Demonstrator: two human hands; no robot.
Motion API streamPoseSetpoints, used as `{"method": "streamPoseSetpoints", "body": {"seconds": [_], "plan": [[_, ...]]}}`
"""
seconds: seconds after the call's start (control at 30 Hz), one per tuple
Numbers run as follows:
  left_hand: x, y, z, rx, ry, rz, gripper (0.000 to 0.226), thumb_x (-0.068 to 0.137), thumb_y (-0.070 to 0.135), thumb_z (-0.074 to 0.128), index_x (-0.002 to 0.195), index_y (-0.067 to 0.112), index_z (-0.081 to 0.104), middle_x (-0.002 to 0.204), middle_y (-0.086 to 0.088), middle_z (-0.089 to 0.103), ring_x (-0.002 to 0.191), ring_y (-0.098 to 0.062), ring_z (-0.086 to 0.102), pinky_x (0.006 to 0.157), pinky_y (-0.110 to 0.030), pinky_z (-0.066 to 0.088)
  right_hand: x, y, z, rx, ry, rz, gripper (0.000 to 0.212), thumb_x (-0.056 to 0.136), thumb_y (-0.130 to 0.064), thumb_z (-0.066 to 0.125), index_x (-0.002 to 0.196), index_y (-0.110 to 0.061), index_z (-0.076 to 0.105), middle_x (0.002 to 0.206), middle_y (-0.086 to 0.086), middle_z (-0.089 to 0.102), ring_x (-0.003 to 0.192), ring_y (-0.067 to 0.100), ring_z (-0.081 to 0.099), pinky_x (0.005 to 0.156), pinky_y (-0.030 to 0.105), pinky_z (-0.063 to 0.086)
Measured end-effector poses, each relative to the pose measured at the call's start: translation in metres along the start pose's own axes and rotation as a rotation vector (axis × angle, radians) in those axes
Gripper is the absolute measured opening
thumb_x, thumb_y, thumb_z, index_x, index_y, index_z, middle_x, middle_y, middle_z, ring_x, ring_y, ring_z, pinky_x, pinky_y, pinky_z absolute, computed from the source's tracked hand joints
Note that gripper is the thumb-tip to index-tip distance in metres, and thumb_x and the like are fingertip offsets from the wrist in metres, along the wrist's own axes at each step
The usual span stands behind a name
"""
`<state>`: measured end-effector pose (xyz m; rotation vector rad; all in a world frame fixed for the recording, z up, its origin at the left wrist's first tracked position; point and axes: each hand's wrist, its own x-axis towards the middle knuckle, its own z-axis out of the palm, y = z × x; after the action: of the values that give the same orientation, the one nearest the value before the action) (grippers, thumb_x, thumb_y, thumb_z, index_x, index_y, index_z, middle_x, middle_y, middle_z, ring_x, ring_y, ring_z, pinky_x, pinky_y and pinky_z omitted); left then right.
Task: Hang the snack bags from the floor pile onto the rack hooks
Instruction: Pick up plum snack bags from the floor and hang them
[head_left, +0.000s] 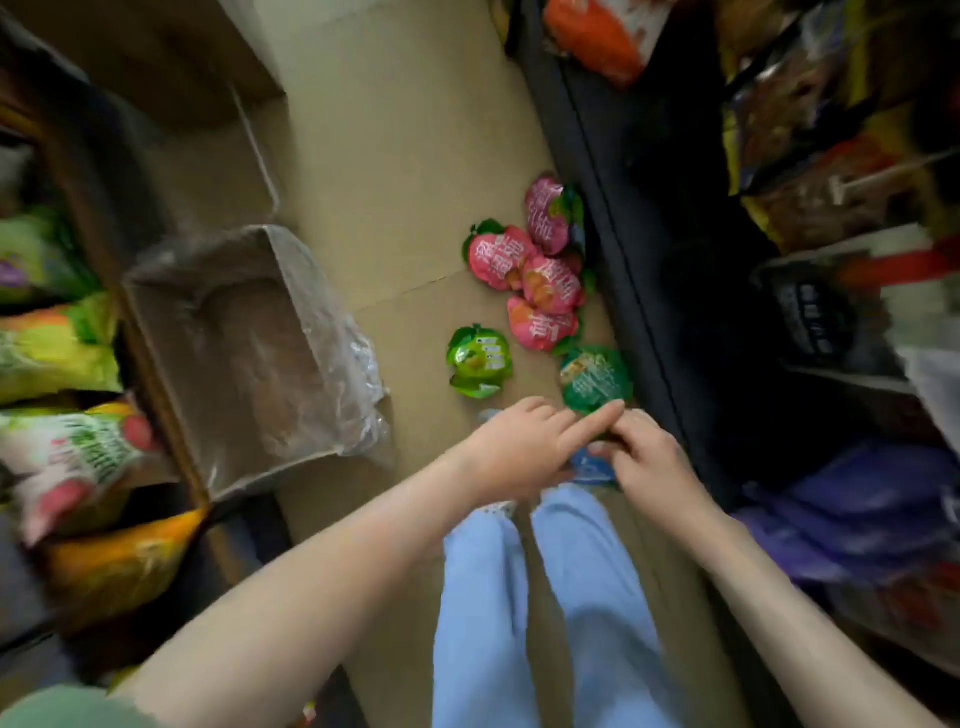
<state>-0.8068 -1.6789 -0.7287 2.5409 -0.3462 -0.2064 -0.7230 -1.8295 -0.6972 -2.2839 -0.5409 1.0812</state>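
A pile of snack bags lies on the cardboard-covered floor (395, 218) beside the dark rack base (628, 270): several pink bags (498, 257), a light green bag (479, 361) and a dark green bag (595, 378). My right hand (652, 454) is curled, pinching a blue snack bag (592, 470) just below the dark green one. My left hand (524, 449) is right beside it. Its index finger stretches out to my right fingertips, while its other fingers bend down with their tips hidden. Rack hooks (852, 182) with hanging bags are at the right, blurred.
An open cardboard box (234, 353) lined with clear plastic sits on the floor at the left. Shelves of large snack bags (57, 353) line the left side. My legs in light blue trousers (540, 597) stand below the hands.
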Motion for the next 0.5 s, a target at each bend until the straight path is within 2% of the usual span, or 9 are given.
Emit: {"method": "streamPoseSetpoints", "body": {"seconds": [0.03,0.1,0.17,0.23,0.33,0.4,0.5], "plan": [[0.0,0.027,-0.024,-0.048,-0.003,0.009,0.089,0.065,0.028,0.081,0.137,0.005,0.036,0.079,-0.005,0.061,0.067,-0.026,0.062,0.063,-0.034,0.05,-0.033,-0.016,-0.018,0.019,0.051,-0.005,0.019,0.076,0.008,0.065,0.093,0.0,0.066,0.085,0.005,0.058,0.089,0.021,0.054,0.075,0.02,0.034],[0.0,0.078,-0.061,-0.09,-0.049,0.02,0.075,0.063,0.024,0.082,0.126,0.005,0.045,0.078,-0.008,0.059,0.062,-0.029,0.06,0.052,-0.033,0.048,-0.096,-0.037,-0.043,0.074,0.139,0.021,0.02,0.074,0.007,0.067,0.086,-0.009,0.067,0.08,-0.009,0.055,0.084,0.011,0.052,0.075,0.015,0.036],[0.003,0.125,-0.091,-0.094,-0.123,0.014,0.047,0.069,0.02,0.078,0.107,0.003,0.055,0.081,-0.013,0.058,0.063,-0.033,0.06,0.051,-0.037,0.048,-0.148,-0.049,-0.065,0.156,0.235,0.061,0.029,0.075,0.004,0.068,0.08,-0.024,0.063,0.084,-0.014,0.057,0.081,0.0,0.051,0.078,0.007,0.036],[0.008,0.167,-0.114,-0.108,-0.177,-0.039,0.028,0.083,0.02,0.066,0.101,0.001,0.057,0.092,-0.017,0.055,0.074,-0.038,0.061,0.058,-0.043,0.047,-0.19,-0.049,-0.084,0.205,0.316,0.084,0.034,0.077,-0.002,0.07,0.082,-0.034,0.059,0.09,-0.011,0.06,0.086,-0.004,0.053,0.082,0.01,0.038],[0.016,0.226,-0.133,-0.107,-0.209,-0.101,0.027,0.09,0.027,0.057,0.107,0.005,0.056,0.104,-0.012,0.054,0.091,-0.036,0.058,0.07,-0.042,0.043,-0.251,-0.033,-0.104,0.209,0.431,0.158,0.027,0.079,-0.006,0.07,0.102,-0.02,0.064,0.1,-0.005,0.058,0.098,0.008,0.054,0.087,0.017,0.036],[0.021,0.265,-0.141,-0.121,-0.225,-0.065,0.027,0.09,0.03,0.058,0.101,0.006,0.056,0.102,-0.009,0.053,0.093,-0.033,0.057,0.073,-0.04,0.041,-0.294,-0.019,-0.114,0.258,0.555,0.215,0.019,0.081,-0.005,0.068,0.097,-0.015,0.065,0.097,-0.003,0.06,0.097,0.015,0.056,0.083,0.017,0.035],[0.03,0.33,-0.142,-0.138,-0.253,0.067,0.027,0.087,0.032,0.063,0.091,0.006,0.057,0.091,-0.007,0.052,0.089,-0.032,0.057,0.07,-0.037,0.039,-0.367,-0.004,-0.125,0.384,0.714,0.24,0.017,0.082,-0.002,0.065,0.083,-0.019,0.061,0.084,-0.006,0.063,0.082,0.011,0.057,0.069,0.011,0.038]]}}
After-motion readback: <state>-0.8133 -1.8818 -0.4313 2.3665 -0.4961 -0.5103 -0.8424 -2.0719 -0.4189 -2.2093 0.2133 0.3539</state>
